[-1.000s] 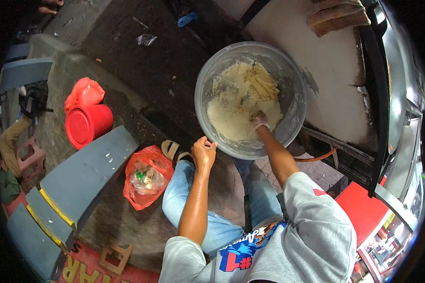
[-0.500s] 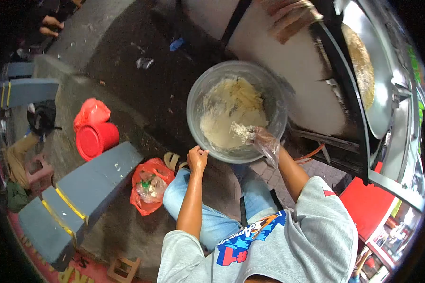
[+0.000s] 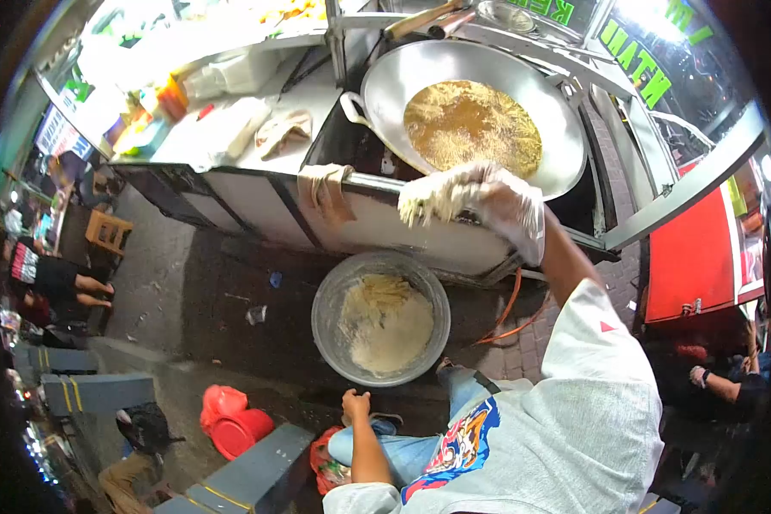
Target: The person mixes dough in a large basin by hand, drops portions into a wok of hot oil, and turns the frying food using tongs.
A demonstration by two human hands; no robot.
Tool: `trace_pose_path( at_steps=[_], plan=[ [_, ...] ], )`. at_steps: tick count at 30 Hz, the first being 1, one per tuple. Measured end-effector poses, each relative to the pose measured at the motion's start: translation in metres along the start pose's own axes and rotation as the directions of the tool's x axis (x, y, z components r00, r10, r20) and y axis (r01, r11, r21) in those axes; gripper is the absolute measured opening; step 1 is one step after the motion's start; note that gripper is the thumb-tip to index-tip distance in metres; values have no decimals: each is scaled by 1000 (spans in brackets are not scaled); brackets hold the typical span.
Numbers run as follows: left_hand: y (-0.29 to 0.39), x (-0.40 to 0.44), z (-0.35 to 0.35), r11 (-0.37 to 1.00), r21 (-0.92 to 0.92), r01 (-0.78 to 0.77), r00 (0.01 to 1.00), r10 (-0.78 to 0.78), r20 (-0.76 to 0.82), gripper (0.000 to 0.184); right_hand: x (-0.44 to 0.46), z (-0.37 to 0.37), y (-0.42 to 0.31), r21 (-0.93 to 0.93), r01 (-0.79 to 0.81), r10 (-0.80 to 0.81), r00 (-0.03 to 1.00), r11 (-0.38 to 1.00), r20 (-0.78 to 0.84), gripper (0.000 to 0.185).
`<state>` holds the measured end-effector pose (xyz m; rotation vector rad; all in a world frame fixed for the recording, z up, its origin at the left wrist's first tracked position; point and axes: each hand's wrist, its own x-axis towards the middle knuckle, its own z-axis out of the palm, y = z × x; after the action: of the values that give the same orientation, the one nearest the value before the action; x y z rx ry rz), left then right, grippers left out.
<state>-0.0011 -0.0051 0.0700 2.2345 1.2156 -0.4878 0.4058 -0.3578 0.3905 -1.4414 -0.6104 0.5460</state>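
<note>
My right hand (image 3: 510,210), in a clear plastic glove, is raised in front of the wok (image 3: 565,163). Its fingers are closed around a pale, flour-coated clump of food (image 3: 427,199) with ragged strands hanging down. Brown oil (image 3: 467,120) in the wok is covered with foam and bits. Below stands a large grey basin (image 3: 321,343) holding flour (image 3: 394,334) and a yellowish strip-like heap. My left hand (image 3: 355,404), bare, is close to the basin's lower rim with its fingers curled; I see nothing in them.
A cloth (image 3: 325,190) hangs over the stall's edge beside the wok. A red bucket (image 3: 242,433) and a grey bench (image 3: 261,467) are at lower left. An orange hose (image 3: 510,308) runs along the paving. Other people (image 3: 51,272) are at the far left and right.
My right hand has lifted from the basin up to the wok's near side with the floury clump. My left hand has come off the basin's rim. The view has swung up towards the stall.
</note>
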Motion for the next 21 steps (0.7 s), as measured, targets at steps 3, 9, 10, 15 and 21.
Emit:
trace_pose_path(
  at_steps=[3, 9, 10, 15, 21],
  plan=[
    [8, -11, -15, 993, 16, 116, 992, -117, 49, 48, 35, -85, -15, -250, 97, -128, 986, 963, -109, 32],
    [-11, -26, -26, 989, 144, 32, 999, -36, 19, 51, 100, -212, 37, -292, -159, -93, 718, 943, -690, 32],
    [-16, -29, -27, 994, 112, 9, 1000, -10, 5, 51, 114, -223, 39, -464, -329, -76, 745, 823, -663, 29],
    [-44, -37, -27, 986, 160, 38, 999, -38, 2, 45, 153, -294, 88, -562, -538, 52, 749, 628, -660, 28],
    [-44, -47, -35, 973, 229, 24, 1000, -19, -24, 41, 187, -391, 126, -822, -528, 38, 845, 213, -533, 23]
  ],
)
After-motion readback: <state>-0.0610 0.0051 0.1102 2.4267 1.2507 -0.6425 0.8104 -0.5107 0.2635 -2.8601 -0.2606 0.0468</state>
